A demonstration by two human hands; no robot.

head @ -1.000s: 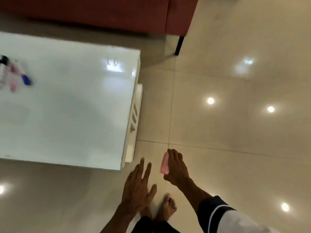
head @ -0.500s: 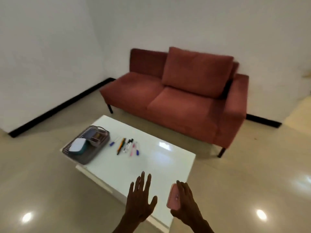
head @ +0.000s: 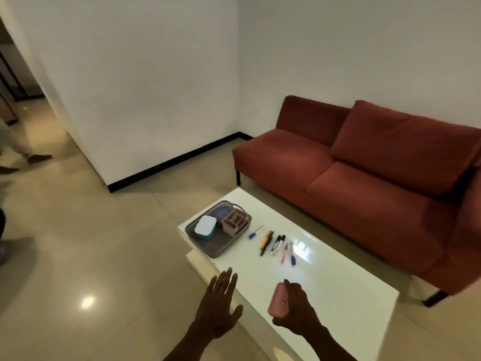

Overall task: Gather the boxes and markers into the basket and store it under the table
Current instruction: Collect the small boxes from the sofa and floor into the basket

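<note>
A grey basket [head: 218,244] stands on the far left end of the white table [head: 333,280]. Inside it sit a teal box with a white lid [head: 205,227], a pink divided box [head: 234,222] and a bluish box [head: 220,212] behind them. Several markers [head: 274,243] lie in a row on the table to the basket's right. My right hand [head: 296,312] holds a flat pink box [head: 278,299] above the table's near end. To its left, my left hand [head: 217,306] is open with fingers spread over the table's near edge.
A red sofa [head: 377,183] stands behind the table along the white wall. A lower white shelf [head: 197,261] sticks out under the table's left end. Glossy beige floor [head: 91,256] spreads to the left, where part of another person [head: 15,142] shows at the frame edge.
The view rose from the floor to the room, then swung left. Both hands stay in front of me, the right one keeping hold of the pink box.
</note>
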